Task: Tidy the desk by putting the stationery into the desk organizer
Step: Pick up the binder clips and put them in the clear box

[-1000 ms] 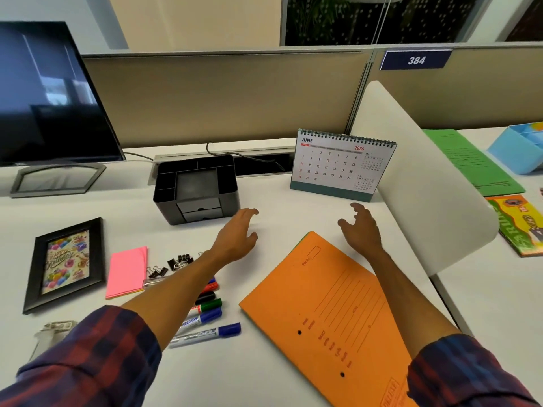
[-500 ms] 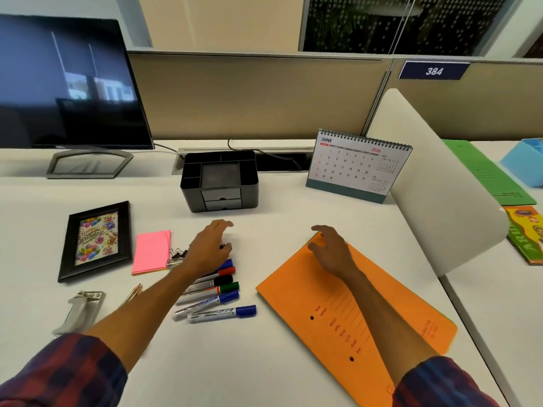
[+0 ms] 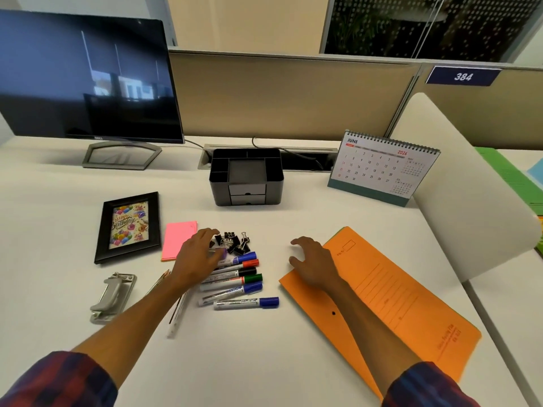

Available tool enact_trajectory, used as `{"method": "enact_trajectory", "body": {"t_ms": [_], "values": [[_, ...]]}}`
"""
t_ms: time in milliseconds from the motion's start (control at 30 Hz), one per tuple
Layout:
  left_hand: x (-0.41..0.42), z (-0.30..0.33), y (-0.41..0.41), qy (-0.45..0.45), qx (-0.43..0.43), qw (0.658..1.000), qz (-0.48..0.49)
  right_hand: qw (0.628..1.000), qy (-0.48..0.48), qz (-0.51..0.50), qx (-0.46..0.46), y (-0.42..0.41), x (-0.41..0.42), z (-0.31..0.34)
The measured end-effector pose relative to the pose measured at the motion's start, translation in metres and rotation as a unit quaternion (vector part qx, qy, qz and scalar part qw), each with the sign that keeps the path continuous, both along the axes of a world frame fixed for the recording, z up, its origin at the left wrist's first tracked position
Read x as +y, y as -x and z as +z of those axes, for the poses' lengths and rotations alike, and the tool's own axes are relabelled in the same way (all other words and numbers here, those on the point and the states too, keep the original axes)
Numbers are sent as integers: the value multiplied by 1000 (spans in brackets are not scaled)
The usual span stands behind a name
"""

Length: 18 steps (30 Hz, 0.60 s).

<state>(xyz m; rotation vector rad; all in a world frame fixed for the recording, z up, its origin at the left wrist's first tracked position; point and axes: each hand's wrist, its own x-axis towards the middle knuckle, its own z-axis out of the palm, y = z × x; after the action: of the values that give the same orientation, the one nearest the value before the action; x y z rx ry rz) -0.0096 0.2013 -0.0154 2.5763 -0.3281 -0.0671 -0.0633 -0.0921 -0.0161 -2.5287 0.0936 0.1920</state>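
Observation:
A black desk organizer (image 3: 246, 177) with two small drawers stands at the back middle of the white desk. Several markers (image 3: 235, 282) with blue, red, black and green caps lie in a row in front of it. Black binder clips (image 3: 234, 243) sit in a small heap just behind the markers, and a pink sticky-note pad (image 3: 178, 239) lies to their left. My left hand (image 3: 197, 255) hovers over the left ends of the markers, fingers spread and curled, holding nothing I can make out. My right hand (image 3: 313, 261) rests open at the near corner of an orange folder (image 3: 390, 301).
A monitor (image 3: 85, 80) stands at the back left. A framed birthday picture (image 3: 129, 226) and a metal hole punch (image 3: 113, 296) lie on the left. Pens (image 3: 177, 314) lie under my left forearm. A desk calendar (image 3: 382, 167) and a white divider (image 3: 461, 189) stand on the right.
Both hands drew back toward me from near the organizer. My left hand came down over the markers and clips; my right hand settled at the folder's edge. The view tilted down.

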Motion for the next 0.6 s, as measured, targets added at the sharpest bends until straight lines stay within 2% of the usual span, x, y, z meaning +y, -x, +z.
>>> {"method": "enact_trajectory", "body": {"t_ms": [233,600], "values": [[24,-4,24,13,-16,999,40,999,27,18,-13,2,23,-6],[52,-20,61,-33,-12,997,67,998,47,38,-5,-6,41,-13]]}}
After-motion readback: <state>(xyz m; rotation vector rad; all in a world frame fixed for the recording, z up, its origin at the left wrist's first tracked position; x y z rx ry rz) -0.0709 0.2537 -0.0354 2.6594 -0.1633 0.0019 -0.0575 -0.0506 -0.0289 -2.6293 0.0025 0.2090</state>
